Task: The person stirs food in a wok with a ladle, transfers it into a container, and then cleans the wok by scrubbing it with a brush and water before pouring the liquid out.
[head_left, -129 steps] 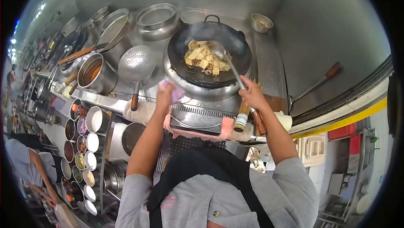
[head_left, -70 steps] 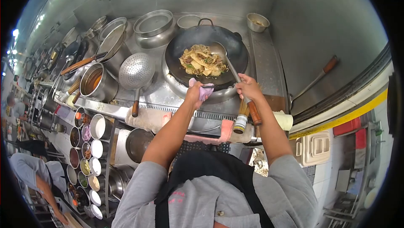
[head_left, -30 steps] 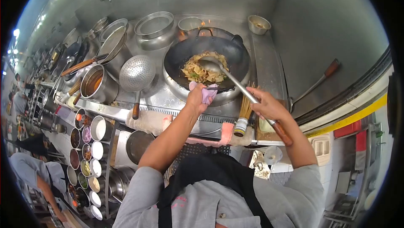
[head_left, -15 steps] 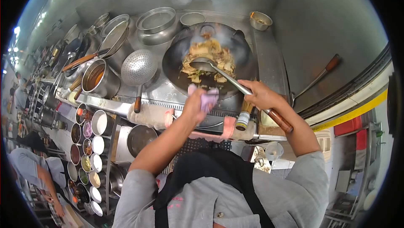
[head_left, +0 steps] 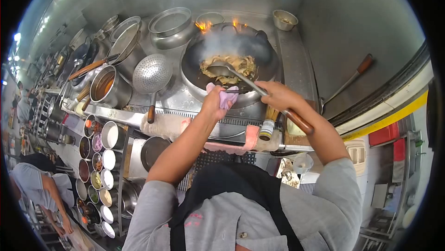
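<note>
Grips a folded lilac cloth in the left hand, with digits closed around the fabric, and bears through it on the near edge of the dark wok, at center of the frame; cannot tell from this view how firmly. Clasps the metal shaft of the ladle in the right hand, to the right of center, with digits curled over the shaft and partly hidden from view. Extends the wooden ladle handle back toward the lower right, along the right forearm. Sets the ladle bowl down among the browned, sliced food, gathered in the middle of the wok and mixed with small green pieces. Shows smoke over the far half of the wok and flames beyond its far rim, in the upper center. Includes on the steel counter a perforated skimmer to the left of the wok, a pot of orange-brown liquid farther left, and a small metal bowl at upper right. Includes also a brush with a labelled base, upright or tilted not determinable, just below the right hand.
</note>
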`<state>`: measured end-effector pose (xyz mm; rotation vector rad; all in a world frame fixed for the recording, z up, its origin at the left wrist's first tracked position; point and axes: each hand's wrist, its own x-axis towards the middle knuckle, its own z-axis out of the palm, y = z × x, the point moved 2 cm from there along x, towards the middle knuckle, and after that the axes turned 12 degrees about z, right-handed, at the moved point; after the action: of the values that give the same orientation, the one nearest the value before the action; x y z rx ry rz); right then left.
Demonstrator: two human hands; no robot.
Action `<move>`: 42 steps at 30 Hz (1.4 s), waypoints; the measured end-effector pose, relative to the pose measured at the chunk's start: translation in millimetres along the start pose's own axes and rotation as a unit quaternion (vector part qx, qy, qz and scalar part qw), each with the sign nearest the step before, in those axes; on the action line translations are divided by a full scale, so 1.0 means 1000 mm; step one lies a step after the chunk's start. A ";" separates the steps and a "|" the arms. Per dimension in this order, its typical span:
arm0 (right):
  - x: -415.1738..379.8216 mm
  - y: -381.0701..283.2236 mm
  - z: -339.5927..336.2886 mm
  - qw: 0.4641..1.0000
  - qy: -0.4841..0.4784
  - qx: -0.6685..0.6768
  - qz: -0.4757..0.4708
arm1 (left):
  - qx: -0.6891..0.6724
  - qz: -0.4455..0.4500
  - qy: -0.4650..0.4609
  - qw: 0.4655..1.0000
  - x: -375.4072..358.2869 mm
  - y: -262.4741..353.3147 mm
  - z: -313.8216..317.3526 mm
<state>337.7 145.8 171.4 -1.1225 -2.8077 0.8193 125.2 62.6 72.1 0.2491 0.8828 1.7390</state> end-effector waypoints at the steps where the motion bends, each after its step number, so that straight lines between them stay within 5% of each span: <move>1: 0.020 0.014 0.013 0.996 0.062 -0.006 -0.055 | 0.009 0.018 0.000 1.000 -0.006 -0.006 -0.002; 4: 0.026 0.026 0.022 0.992 0.116 0.041 -0.026 | 0.048 0.044 -0.033 0.997 -0.045 -0.037 -0.029; 5: 0.019 0.031 0.021 0.979 0.172 0.010 -0.106 | 0.049 0.046 -0.047 0.997 -0.061 -0.039 -0.031; 9: -0.022 0.014 -0.003 0.991 0.010 0.128 -0.022 | 0.036 0.024 -0.010 0.999 -0.053 -0.015 -0.009; 12: -0.003 -0.001 -0.006 0.996 -0.063 0.062 0.021 | -0.017 -0.021 0.000 1.000 0.014 0.005 0.004; 13: 0.028 0.027 0.016 0.992 0.073 -0.017 -0.103 | 0.016 0.006 -0.001 1.000 0.021 -0.005 0.000; 16: 0.032 0.032 0.026 0.992 0.120 0.010 -0.031 | 0.052 0.036 -0.021 0.998 -0.002 -0.035 -0.022; 17: 0.025 0.043 0.026 0.977 0.183 0.017 -0.109 | 0.072 0.062 -0.038 0.995 -0.032 -0.040 -0.021; 20: -0.026 0.044 -0.003 0.967 -0.005 0.242 0.076 | 0.094 0.064 -0.063 0.991 -0.060 -0.036 -0.024; 23: -0.034 0.062 -0.005 0.921 0.012 0.385 0.063 | 0.045 0.036 -0.003 0.998 -0.015 -0.023 -0.021; 30: 0.051 0.090 0.022 0.890 0.168 0.409 0.114 | 0.051 0.045 -0.030 0.997 0.060 -0.024 -0.027; 33: 0.090 0.097 0.049 0.880 0.158 0.427 0.138 | 0.053 0.043 -0.033 0.997 0.079 -0.033 -0.037; 37: 0.099 0.094 0.039 0.819 0.021 0.570 0.062 | 0.055 0.041 -0.023 0.997 0.079 -0.030 -0.036; 42: 0.139 0.098 0.024 0.867 0.106 0.483 0.060 | 0.072 0.047 -0.026 0.996 0.081 -0.031 -0.040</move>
<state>292.5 283.9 79.5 -1.0582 -1.7053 1.6882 95.8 120.8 2.3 0.4355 0.9726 1.7482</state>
